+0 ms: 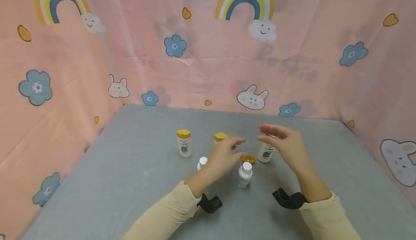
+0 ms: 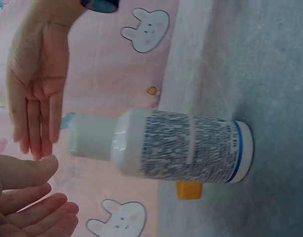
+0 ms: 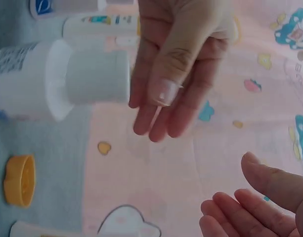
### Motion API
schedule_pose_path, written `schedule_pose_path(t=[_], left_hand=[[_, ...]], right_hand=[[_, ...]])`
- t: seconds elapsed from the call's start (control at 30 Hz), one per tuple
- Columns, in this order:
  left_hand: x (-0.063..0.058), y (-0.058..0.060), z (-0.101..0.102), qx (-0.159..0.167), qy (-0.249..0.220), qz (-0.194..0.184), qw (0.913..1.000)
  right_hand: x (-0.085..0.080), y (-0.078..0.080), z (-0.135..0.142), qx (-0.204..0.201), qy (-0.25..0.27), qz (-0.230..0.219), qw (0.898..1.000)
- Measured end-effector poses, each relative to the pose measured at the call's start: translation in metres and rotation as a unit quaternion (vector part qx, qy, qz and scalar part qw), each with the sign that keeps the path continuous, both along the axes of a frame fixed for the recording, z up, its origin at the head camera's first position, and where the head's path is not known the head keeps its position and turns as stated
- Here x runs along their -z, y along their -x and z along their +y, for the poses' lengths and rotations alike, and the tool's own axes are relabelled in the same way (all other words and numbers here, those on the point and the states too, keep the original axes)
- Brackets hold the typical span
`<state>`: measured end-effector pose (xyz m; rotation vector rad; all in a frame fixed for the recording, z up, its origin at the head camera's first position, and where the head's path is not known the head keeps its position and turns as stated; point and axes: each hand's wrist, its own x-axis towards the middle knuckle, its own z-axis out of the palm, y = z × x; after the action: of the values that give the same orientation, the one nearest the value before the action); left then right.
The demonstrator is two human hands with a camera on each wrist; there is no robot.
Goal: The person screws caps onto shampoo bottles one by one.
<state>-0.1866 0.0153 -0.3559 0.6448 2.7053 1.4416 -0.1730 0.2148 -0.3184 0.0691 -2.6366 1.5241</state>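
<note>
My left hand [image 1: 225,157] hovers above the table with relaxed fingers and holds nothing. Close by it stands a white bottle with a white cap [image 1: 244,175]; its printed label [image 2: 186,145] faces the left wrist camera. A second white-capped bottle [image 1: 203,162] is partly hidden behind my left wrist. My right hand [image 1: 286,144], also without anything in it, is raised with thumb and fingers apart, covering the top of a white bottle [image 1: 266,152]. Between the hands, a loose yellow cap [image 1: 248,159] lies on the table, and shows too in the right wrist view [image 3: 20,180].
Farther back on the grey table [image 1: 130,160] stand a yellow-capped bottle [image 1: 184,144] and another yellow-capped bottle [image 1: 220,137], the latter mostly behind my left hand. A pink patterned cloth [image 1: 201,73] hangs around the back and sides.
</note>
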Motion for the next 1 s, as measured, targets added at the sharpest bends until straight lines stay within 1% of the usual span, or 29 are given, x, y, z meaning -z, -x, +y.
schedule_pose_path(t=[0.13,0.27,0.37,0.43,0.5,0.6,0.77,0.83,1.0], left_hand=[[0.011,0.006,0.011,-0.014,-0.017,-0.049,0.9986],[0.021,0.011,0.019,-0.014,-0.033,-0.07,0.9969],[0.027,0.016,0.024,-0.018,-0.04,-0.081,0.9957],[0.032,0.019,0.027,-0.022,-0.045,-0.096,0.9941],[0.037,0.021,0.03,-0.024,-0.051,-0.113,0.992],[0.045,0.025,0.034,-0.021,-0.062,-0.135,0.9887],[0.056,0.031,0.036,-0.023,-0.063,-0.155,0.9856],[0.059,0.033,0.037,-0.026,-0.059,-0.16,0.9851],[0.064,0.038,0.04,-0.03,-0.046,-0.163,0.9852]], right_hand=[[0.004,-0.004,0.015,0.042,-0.003,-0.022,0.999],[0.01,-0.004,0.027,0.075,-0.005,-0.03,0.997],[0.016,-0.001,0.034,0.085,-0.003,-0.045,0.995],[0.023,0.002,0.038,0.086,-0.005,-0.067,0.994],[0.031,0.005,0.042,0.078,-0.01,-0.088,0.993],[0.044,0.01,0.045,0.062,-0.003,-0.106,0.992],[0.059,0.016,0.042,0.04,0.011,-0.114,0.993],[0.063,0.018,0.04,0.039,0.008,-0.12,0.992],[0.069,0.021,0.038,0.047,0.007,-0.118,0.992]])
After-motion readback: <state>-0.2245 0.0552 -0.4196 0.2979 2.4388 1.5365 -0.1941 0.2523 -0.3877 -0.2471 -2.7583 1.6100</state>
